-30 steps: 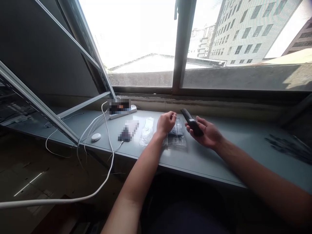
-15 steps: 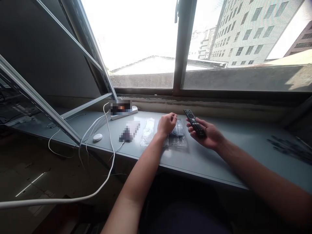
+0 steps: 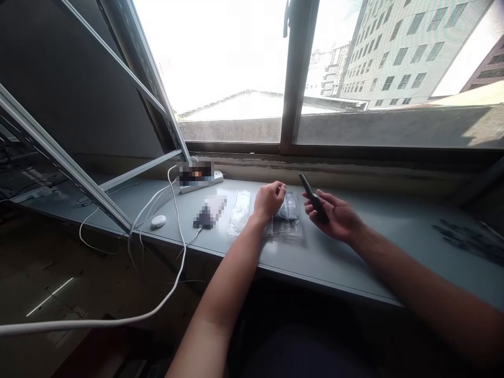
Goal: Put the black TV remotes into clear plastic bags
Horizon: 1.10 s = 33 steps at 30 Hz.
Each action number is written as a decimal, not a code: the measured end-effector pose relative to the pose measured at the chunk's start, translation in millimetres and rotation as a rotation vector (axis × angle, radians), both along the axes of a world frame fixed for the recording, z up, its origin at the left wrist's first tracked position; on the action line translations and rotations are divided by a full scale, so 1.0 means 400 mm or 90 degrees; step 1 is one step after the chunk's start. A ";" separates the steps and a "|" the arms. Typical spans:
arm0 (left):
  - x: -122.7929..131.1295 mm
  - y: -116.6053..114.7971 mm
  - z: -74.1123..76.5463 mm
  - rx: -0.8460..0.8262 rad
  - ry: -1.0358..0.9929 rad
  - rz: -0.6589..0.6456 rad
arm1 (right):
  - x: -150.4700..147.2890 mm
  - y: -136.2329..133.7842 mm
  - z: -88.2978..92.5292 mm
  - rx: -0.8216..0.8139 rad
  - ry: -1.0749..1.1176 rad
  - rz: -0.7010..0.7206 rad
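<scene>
My right hand (image 3: 334, 216) holds a black remote control (image 3: 309, 193) above the grey sill-height table (image 3: 354, 252), turned so I see its thin edge. My left hand (image 3: 268, 200) hovers loosely curled, fingers pinched together, over clear plastic bags (image 3: 289, 218) with dark contents. Whether anything sits between its fingertips I cannot make out. A second, emptier clear bag (image 3: 239, 212) lies just left of that hand.
A blurred phone-like item (image 3: 210, 211) with a cable lies left of the bags. A white power strip (image 3: 199, 178) and white cables (image 3: 173, 220) sit further left, beside a small white round device (image 3: 158, 221). Metal frame bars (image 3: 66, 163) slant at left. Dark items (image 3: 464, 236) lie far right.
The remote in my right hand has rotated: back side a second ago, then button face up, now on edge. My left hand has stayed in place.
</scene>
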State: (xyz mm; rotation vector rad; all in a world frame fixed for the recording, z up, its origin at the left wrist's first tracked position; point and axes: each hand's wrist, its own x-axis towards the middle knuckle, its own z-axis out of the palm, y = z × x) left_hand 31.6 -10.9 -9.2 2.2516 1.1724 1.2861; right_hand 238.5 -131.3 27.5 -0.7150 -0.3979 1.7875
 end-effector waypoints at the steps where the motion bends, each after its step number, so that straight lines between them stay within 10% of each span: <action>1: 0.000 -0.001 0.001 0.000 0.000 0.000 | 0.001 0.002 -0.001 -0.007 -0.015 -0.006; 33: 0.001 0.011 -0.006 0.006 0.014 0.002 | -0.007 -0.004 0.009 0.020 0.004 -0.003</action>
